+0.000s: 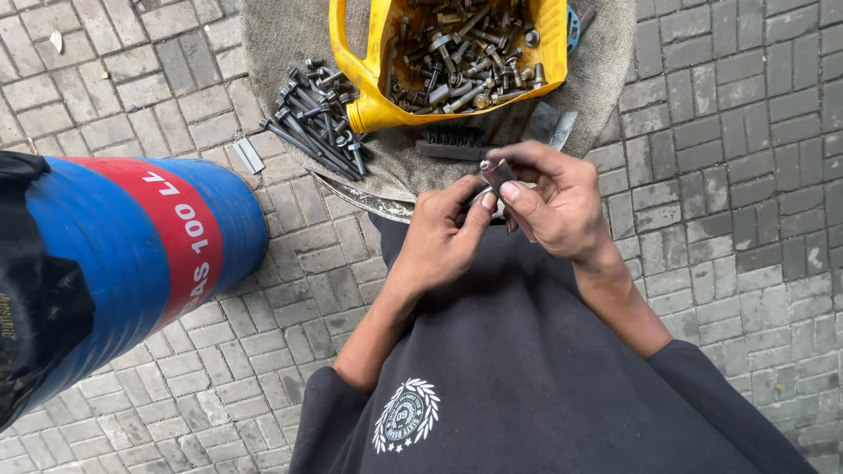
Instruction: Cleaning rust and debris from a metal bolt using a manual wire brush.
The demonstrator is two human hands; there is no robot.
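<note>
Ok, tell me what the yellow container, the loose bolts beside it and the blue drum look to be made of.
Yellow container: looks like glossy moulded plastic, a jug with its side cut away and handle left on.
Loose bolts: dark grey metal, probably steel, dull and grimy, with threaded shanks and hex heads.
Blue drum: smooth painted surface with a soft sheen; metal or plastic, I can't tell.

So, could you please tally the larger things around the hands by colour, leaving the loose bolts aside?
Yellow: 1, the cut-open jug holding bolts
Blue with a red band: 1, the drum
Grey: 1, the round mat
Dark metal: 1, the small part held by both hands
Total: 4
</note>
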